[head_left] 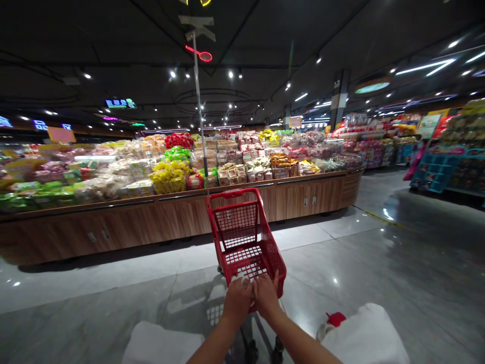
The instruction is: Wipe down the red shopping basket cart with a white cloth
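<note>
A red plastic shopping cart (272, 241) with grid walls stands in front of me, its basket showing no goods. My left hand (238, 297) is closed at the cart's near rim, with a small whitish patch by its fingers that I cannot make out. Right beside it, nearly touching, my right hand (266, 294) is closed on the same rim, one finger raised along the right corner. My hands hide most of that rim. At the far end of the cart rises its red handle bar (233, 193), with a tall thin pole (199, 106) behind it.
Beyond the cart runs a long wood-panelled display counter (314, 194) heaped with packaged goods (172, 177). Grey glossy floor (333, 273) spreads to the right. Blue display racks (435, 164) stand at far right. White-sleeved or white-clothed shapes (371, 336) flank my forearms.
</note>
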The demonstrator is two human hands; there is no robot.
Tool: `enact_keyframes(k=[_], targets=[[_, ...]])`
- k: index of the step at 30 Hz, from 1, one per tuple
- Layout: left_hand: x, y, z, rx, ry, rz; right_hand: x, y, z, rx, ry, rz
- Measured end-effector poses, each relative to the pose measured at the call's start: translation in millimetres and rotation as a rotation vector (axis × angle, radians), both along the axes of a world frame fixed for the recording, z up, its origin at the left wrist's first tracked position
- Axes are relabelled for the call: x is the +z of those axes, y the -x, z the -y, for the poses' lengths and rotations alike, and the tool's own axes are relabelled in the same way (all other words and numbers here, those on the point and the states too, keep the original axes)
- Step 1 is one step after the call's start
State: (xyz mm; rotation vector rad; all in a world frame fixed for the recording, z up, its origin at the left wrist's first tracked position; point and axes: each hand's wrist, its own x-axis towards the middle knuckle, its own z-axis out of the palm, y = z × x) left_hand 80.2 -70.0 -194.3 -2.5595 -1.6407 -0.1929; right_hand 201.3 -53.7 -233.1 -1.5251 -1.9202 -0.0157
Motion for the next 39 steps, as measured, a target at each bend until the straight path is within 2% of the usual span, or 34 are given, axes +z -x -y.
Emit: enact_keyframes(k=[2, 5, 10, 17, 21, 25, 28, 34, 36, 39], targets=[[4.0, 5.6, 0.6, -0.074, 0.032, -0.024, -2.8, 1.8, 7.6, -0.024, -0.047, -0.081], [12.1, 26.4, -1.3, -0.192, 0.068, -0.062, -1.4, -6.2, 14.8, 0.047, -0.111, -0.114], [23.6, 59.0, -9.5, -0.356, 0.113, -0.023, -2.4, -9.6, 21.4, 0.107, -0.130, -0.172], [41.6, 77.1, -27.2, -0.438, 0.269, 0.017, -6.5, 7.9, 27.9, 0.069, -0.090, -0.229], [36.0, 95.4, -26.7, -0.462, 0.232, 0.107, -2.5, 3.9, 33.3, 0.176, -0.040, -0.226], [25.2, 109.2, -18.9, -0.523, 0.179, 0.197, 3.7, -19.8, 39.1, 0.293, 0.032, -0.187], [27.9, 113.9, -26.9, -0.489, 0.151, 0.297, 3.8, -50.6, 39.0, 0.364, 0.074, -0.186], [55.1, 115.3, -85.6, -0.294, -0.003, 0.280, 3.8, -121.9, 17.1, 0.333, 0.163, -0.159], [54.6, 103.4, -93.4, -0.267, -0.033, 0.265, 12.7, -137.4, 5.0, 0.284, 0.210, -0.079], [38.7, 67.0, -78.2, -0.283, -0.101, 0.261, 28.4, -140.5, -7.4, 0.144, 0.255, 0.043]])
